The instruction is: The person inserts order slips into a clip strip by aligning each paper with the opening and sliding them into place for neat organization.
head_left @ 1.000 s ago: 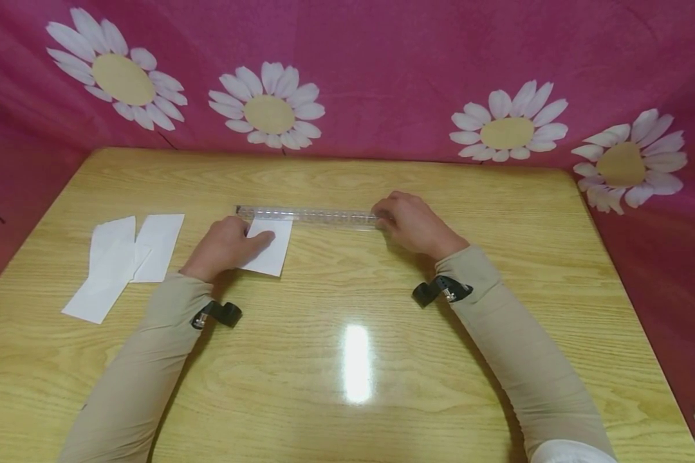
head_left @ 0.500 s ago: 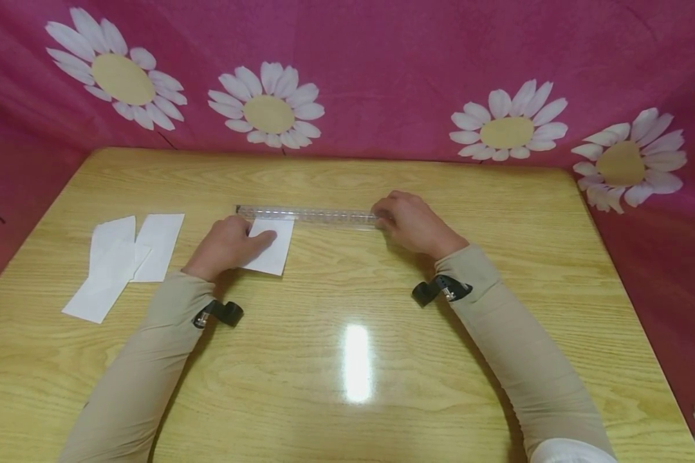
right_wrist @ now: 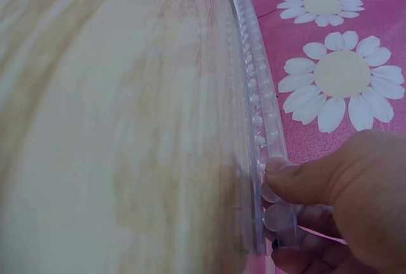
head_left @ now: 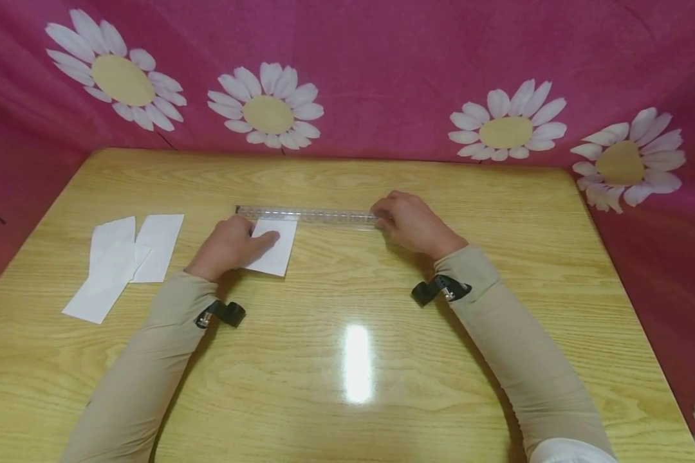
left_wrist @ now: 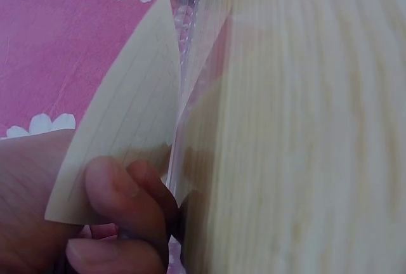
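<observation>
A clear plastic ruler lies left to right across the far middle of the table, between both hands. My left hand pinches a white piece of paper, thumb on its upper face. The paper's far edge meets the ruler near the ruler's left end. In the left wrist view the piece of paper stands tilted by the ruler, showing faint lines, with curled fingers at its lower corner. My right hand grips the ruler's right end, thumb on top of the ruler in the right wrist view.
Several white paper pieces lie overlapping on the left of the wooden table. A pink cloth with white daisies hangs behind the far edge. A black wrist mount sits on each sleeve.
My left hand has shifted slightly to the right, and the piece of paper has slid right along the ruler with it. The right hand and the ruler stay in place.
</observation>
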`<action>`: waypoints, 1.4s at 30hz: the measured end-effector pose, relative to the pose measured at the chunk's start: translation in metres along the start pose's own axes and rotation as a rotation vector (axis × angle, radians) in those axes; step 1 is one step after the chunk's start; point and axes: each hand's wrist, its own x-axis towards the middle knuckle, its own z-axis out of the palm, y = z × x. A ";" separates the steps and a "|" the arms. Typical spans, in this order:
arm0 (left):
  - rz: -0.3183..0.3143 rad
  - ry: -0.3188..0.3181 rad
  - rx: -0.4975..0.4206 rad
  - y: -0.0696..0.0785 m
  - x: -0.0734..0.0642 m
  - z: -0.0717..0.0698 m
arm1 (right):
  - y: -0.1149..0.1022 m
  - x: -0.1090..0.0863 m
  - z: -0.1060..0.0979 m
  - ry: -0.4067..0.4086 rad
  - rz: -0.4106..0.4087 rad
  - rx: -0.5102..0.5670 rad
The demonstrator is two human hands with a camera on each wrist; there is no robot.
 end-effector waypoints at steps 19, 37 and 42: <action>0.006 0.003 -0.035 0.006 -0.001 0.005 | -0.002 0.000 -0.001 -0.011 0.003 0.003; 0.049 0.022 0.007 0.009 0.001 0.008 | -0.001 0.000 -0.001 -0.012 0.003 0.002; 0.057 0.017 0.001 0.011 0.001 0.010 | 0.000 0.000 -0.001 -0.013 0.004 0.001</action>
